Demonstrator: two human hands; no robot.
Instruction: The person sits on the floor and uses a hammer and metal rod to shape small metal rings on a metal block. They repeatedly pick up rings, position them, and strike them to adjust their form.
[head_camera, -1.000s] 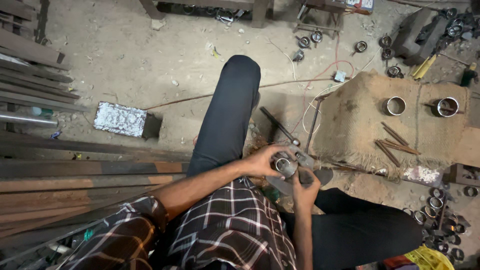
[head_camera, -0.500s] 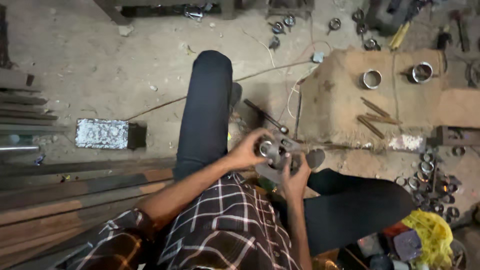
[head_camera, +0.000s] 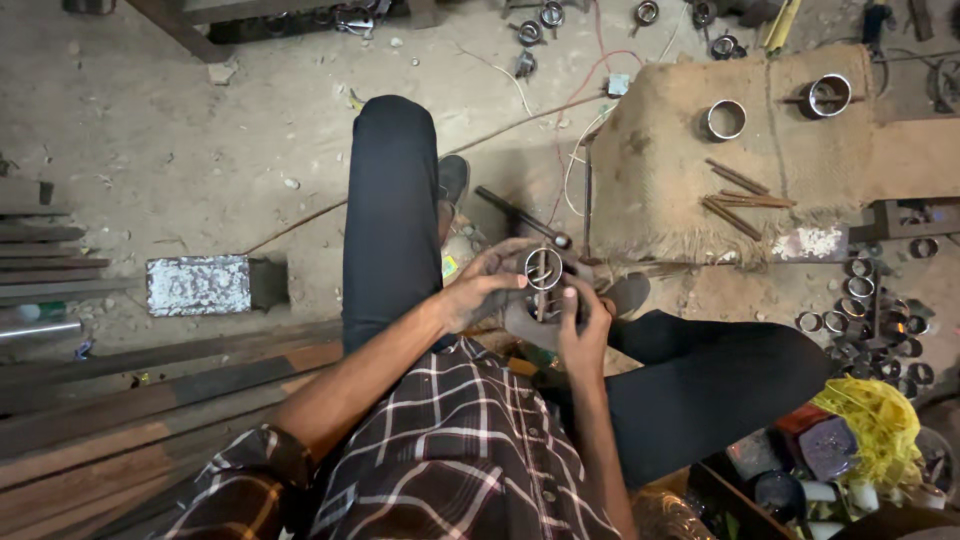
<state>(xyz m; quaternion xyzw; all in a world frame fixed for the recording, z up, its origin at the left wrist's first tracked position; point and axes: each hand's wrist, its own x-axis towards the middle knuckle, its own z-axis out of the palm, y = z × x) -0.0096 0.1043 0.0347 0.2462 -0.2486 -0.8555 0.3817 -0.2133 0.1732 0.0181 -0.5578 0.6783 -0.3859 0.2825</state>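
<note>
two hands, bare and grimy, meeting above the lap. left hand (head_camera: 487, 285): fingers curled round the rim of a short metal ring (head_camera: 543, 268), thin-walled, bright steel, round, with crossbars visible inside. right hand (head_camera: 578, 320): clenched beneath and beside the same ring, thumb up against its lower edge; something dark and flat under the fingers, too unclear to name. ring held between both hands, in front of the knees, just off the frayed near edge of the sacking.

one burlap-covered block (head_camera: 680, 160), coarse tan weave, fringe hanging at the front. on it: two more steel rings (head_camera: 724, 119), polished, hollow, upright on their ends, well apart; several rusty rods (head_camera: 738, 200), thin, straight, brown, lying loosely crossed.

one dark rod with a rounded end (head_camera: 520, 217), slanted on the floor between leg and block. one rectangular block (head_camera: 199, 285), mottled silver-white face, dull and pitted, on the dusty concrete to the left. many long flat bars (head_camera: 120, 400), rusted, stacked parallel at lower left. many small rings (head_camera: 880, 320), grey metal, heaped at right. one yellow rag (head_camera: 880, 425), crumpled, mesh-like, on top of small containers at lower right. red and pale wires (head_camera: 575, 110), thin, trailing over the floor.

clothing: black trousers, smooth; plaid shirt, dark red with white lines, sleeves rolled up.
</note>
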